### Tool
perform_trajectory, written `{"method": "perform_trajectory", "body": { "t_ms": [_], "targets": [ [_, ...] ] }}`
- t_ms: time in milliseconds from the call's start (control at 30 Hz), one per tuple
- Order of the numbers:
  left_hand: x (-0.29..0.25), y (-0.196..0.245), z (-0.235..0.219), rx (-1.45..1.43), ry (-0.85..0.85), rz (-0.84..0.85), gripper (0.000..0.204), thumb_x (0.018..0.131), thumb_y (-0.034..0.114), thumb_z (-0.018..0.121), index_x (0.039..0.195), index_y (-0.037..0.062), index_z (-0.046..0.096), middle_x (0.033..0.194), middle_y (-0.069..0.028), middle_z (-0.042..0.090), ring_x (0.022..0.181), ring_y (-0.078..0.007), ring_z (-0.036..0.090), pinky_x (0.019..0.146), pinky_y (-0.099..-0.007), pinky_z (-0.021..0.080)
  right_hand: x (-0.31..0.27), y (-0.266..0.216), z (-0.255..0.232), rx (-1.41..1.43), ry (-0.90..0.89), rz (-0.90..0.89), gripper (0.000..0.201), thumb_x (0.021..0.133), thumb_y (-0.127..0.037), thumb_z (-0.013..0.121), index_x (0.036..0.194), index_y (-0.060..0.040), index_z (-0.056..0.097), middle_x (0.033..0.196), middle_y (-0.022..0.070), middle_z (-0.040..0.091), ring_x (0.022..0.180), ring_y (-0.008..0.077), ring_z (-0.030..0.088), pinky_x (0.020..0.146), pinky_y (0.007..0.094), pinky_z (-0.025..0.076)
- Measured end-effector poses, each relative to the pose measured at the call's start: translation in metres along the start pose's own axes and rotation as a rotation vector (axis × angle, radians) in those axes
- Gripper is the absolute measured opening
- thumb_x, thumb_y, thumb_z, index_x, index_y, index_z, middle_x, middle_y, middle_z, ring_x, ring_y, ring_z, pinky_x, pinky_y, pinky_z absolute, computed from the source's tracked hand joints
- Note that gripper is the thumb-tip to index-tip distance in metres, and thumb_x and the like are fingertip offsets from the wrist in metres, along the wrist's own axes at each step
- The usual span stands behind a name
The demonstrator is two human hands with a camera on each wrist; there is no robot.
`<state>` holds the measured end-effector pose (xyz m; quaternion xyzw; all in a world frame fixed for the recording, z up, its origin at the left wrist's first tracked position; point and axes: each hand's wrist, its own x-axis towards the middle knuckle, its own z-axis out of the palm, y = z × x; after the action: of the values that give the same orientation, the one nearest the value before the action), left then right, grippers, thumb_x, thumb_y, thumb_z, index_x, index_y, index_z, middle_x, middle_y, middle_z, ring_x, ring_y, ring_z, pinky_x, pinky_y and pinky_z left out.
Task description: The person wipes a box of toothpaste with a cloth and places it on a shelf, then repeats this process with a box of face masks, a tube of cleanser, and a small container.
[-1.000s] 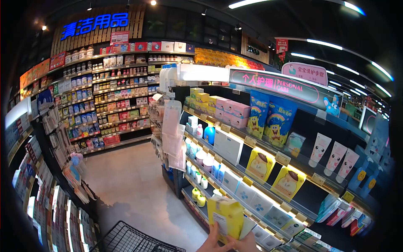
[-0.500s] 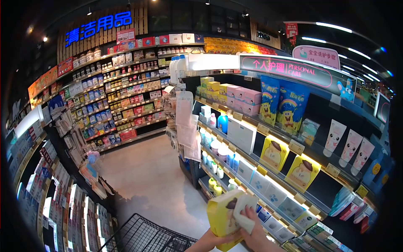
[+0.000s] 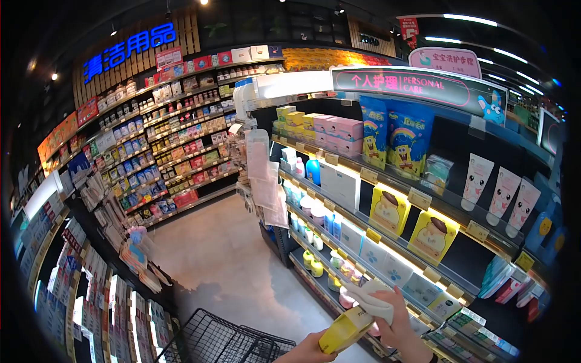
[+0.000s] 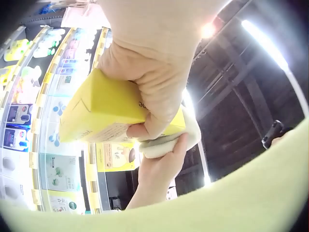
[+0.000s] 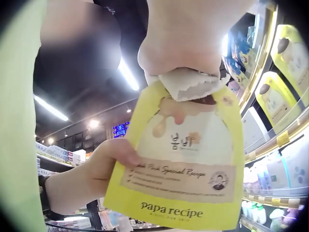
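Note:
My left hand (image 3: 307,353) grips a yellow Papa Recipe box (image 3: 345,330) from below, at the bottom edge of the head view. The box lies tilted, its far end raised toward the shelves. My right hand (image 3: 396,320) holds a white cloth (image 3: 372,301) and presses it on the box's upper end. In the left wrist view, the left hand's fingers (image 4: 154,87) curl round the yellow box (image 4: 96,113), with the cloth (image 4: 166,142) and right hand (image 4: 157,176) behind. The right wrist view shows the cloth (image 5: 190,83) bunched on the box's printed face (image 5: 186,164).
A black wire shopping cart (image 3: 221,342) stands at the lower left of my hands. Lit shelves (image 3: 363,236) on the right carry more yellow boxes (image 3: 388,209), bottles and tubes. A grey floor aisle (image 3: 212,254) runs ahead to a wall of stocked shelves (image 3: 157,145).
The yellow box has gone from upright to tilted nearly flat and sits lower. The right hand with the cloth has moved onto its upper end.

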<state>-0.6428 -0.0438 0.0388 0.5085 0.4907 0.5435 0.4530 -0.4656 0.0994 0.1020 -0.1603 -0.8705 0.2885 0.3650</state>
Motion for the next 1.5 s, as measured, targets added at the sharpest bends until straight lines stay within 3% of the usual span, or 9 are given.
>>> {"method": "perform_trajectory", "body": {
  "t_ms": [167, 500, 633, 733, 1133, 1233, 1300, 1367, 1500],
  "targets": [
    [0.003, 0.009, -0.005, -0.009, -0.063, -0.084, 0.044, 0.076, 0.008, 0.069, 0.118, 0.0027, 0.058, 0.097, -0.0024, 0.065, 0.083, -0.0099, 0.057, 0.072, -0.0273, 0.049, -0.031, 0.036, 0.000, 0.187, 0.156, 0.246, 0.046, 0.078, -0.011, 0.058, 0.124, -0.0049, 0.054, 0.128, 0.0149, 0.053, 0.121, 0.0333, 0.047, 0.111, 0.0532, 0.018],
    [0.025, 0.005, 0.012, 0.186, -0.103, -0.109, 0.049, 0.073, 0.008, 0.070, 0.119, 0.0012, 0.056, 0.098, -0.0104, 0.066, 0.088, -0.0173, 0.059, 0.079, -0.0315, 0.050, -0.023, -0.009, -0.014, -0.090, -0.055, -0.099, 0.051, 0.076, -0.008, 0.063, 0.127, -0.0093, 0.055, 0.135, 0.0104, 0.050, 0.128, 0.0332, 0.043, 0.111, 0.0539, 0.018],
    [0.031, -0.017, 0.000, 0.179, -0.290, -0.281, 0.061, 0.085, 0.016, 0.070, 0.135, -0.0012, 0.041, 0.125, -0.0102, 0.055, 0.112, -0.0162, 0.054, 0.093, -0.0304, 0.045, -0.031, 0.019, -0.008, -0.059, 0.170, 0.036, 0.051, 0.086, -0.015, 0.059, 0.134, -0.0050, 0.045, 0.137, 0.0140, 0.046, 0.129, 0.0335, 0.040, 0.109, 0.0482, 0.024],
    [0.035, -0.021, 0.006, -0.068, -0.173, -0.125, 0.062, 0.077, 0.006, 0.074, 0.131, -0.0015, 0.045, 0.124, -0.0095, 0.056, 0.110, -0.0167, 0.055, 0.092, -0.0317, 0.047, -0.059, 0.042, 0.017, 0.623, 0.310, 0.467, 0.042, 0.100, -0.025, 0.039, 0.132, 0.0030, 0.041, 0.124, 0.0138, 0.050, 0.116, 0.0215, 0.044, 0.101, 0.0346, 0.033],
    [0.075, -0.004, 0.006, -0.800, 0.028, -0.072, 0.069, 0.073, 0.002, 0.067, 0.134, -0.0017, 0.037, 0.127, -0.0159, 0.053, 0.114, -0.0299, 0.056, 0.096, -0.0425, 0.047, -0.104, 0.050, 0.003, 0.748, 0.189, 0.935, 0.037, 0.100, -0.029, 0.045, 0.123, 0.0000, 0.048, 0.104, 0.0060, 0.058, 0.093, 0.0114, 0.053, 0.079, 0.0280, 0.046],
    [0.080, -0.003, 0.010, -0.835, 0.035, -0.138, 0.065, 0.075, 0.003, 0.064, 0.134, -0.0022, 0.037, 0.127, -0.0170, 0.052, 0.114, -0.0309, 0.056, 0.096, -0.0429, 0.047, -0.107, 0.048, 0.001, 0.642, 0.519, 0.786, 0.037, 0.097, -0.024, 0.049, 0.125, 0.0000, 0.048, 0.114, 0.0137, 0.057, 0.106, 0.0190, 0.054, 0.092, 0.0355, 0.043],
    [0.082, -0.007, 0.018, -0.834, 0.015, -0.152, 0.064, 0.078, 0.006, 0.064, 0.135, -0.0019, 0.036, 0.129, -0.0169, 0.051, 0.114, -0.0311, 0.056, 0.097, -0.0436, 0.047, -0.082, 0.024, -0.003, -0.006, 0.513, 0.218, 0.046, 0.087, -0.017, 0.058, 0.130, -0.0039, 0.049, 0.131, 0.0167, 0.050, 0.124, 0.0273, 0.046, 0.106, 0.0434, 0.031],
    [0.086, -0.014, 0.027, -0.916, 0.039, -0.210, 0.060, 0.085, 0.019, 0.060, 0.136, -0.0012, 0.036, 0.132, -0.0167, 0.050, 0.117, -0.0313, 0.054, 0.098, -0.0441, 0.046, -0.075, 0.010, -0.007, -0.375, 0.024, 0.087, 0.057, 0.079, -0.007, 0.057, 0.136, -0.0099, 0.048, 0.144, 0.0124, 0.041, 0.138, 0.0309, 0.030, 0.116, 0.0457, 0.012],
    [0.098, -0.022, 0.028, -0.972, -0.053, -0.370, 0.059, 0.091, 0.033, 0.051, 0.138, 0.0006, 0.036, 0.134, -0.0174, 0.049, 0.119, -0.0323, 0.052, 0.100, -0.0446, 0.044, -0.075, 0.012, 0.015, -0.583, -0.044, -0.149, 0.069, 0.070, -0.006, 0.059, 0.135, -0.0299, 0.050, 0.147, -0.0043, 0.040, 0.139, 0.0207, 0.028, 0.117, 0.0469, 0.004]
  ]
}}
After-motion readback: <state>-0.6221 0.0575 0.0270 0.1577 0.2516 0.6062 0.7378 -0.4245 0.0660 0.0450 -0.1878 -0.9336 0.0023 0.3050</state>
